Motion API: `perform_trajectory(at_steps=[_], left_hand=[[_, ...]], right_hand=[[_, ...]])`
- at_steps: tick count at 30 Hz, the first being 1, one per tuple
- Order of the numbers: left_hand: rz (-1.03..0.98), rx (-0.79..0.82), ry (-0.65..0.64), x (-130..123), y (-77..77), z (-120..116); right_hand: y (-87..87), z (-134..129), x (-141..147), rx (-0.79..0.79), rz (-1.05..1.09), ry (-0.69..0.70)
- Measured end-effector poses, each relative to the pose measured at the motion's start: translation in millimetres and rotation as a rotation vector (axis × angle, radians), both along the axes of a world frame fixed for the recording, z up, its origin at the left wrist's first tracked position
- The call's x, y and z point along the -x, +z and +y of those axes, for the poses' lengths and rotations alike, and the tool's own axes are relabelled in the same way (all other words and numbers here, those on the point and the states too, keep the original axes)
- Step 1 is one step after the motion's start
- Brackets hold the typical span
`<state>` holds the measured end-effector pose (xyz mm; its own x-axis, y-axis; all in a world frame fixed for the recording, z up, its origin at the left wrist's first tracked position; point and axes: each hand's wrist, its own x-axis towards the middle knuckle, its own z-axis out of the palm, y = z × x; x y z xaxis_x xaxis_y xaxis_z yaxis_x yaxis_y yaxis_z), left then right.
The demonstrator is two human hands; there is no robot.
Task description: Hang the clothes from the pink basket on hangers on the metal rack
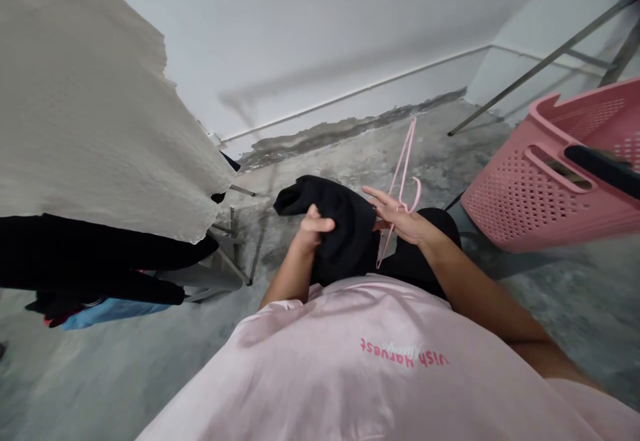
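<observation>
Bunched dark fabric, a black garment (345, 217), lies over my lap and is raised in front of my body. My left hand (315, 231) is closed on it, thumb on top. A thin pink clothes hanger (406, 151) crosses my right hand (403, 221) and is held there. That hand's upper fingers stretch toward the garment, while its thumb side is partly hidden. The hanger's hook (417, 194) curves up beside the wrist, and its lower end hangs near my dark trousers.
A pink perforated basket (530, 194) with a dark handle stands at the right, near a metal frame (520, 71). On the left hang a large light cloth (90, 107) and black clothing (75, 254). Blue fabric (110, 311) shows below. A white wall (340, 21) meets the concrete floor.
</observation>
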<state>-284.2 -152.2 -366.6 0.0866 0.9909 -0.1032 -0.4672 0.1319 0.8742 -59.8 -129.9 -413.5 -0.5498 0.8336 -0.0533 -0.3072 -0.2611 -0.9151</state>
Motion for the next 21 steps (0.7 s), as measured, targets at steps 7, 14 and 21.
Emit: perform_trajectory(at_steps=[7, 14, 21], left_hand=[[0.546, -0.344, -0.938, -27.2, 30.5, 0.7], [0.479, -0.189, -0.476, -20.2, 21.5, 0.1], [-0.057, -0.03, 0.481, 30.9, 24.6, 24.8]], right_hand=[[18.9, -17.3, 8.5, 0.109, -0.013, -0.06], [33.5, -13.5, -2.9, 0.125, -0.046, -0.482], [62.3, -12.2, -31.4, -0.071, 0.009, -0.729]])
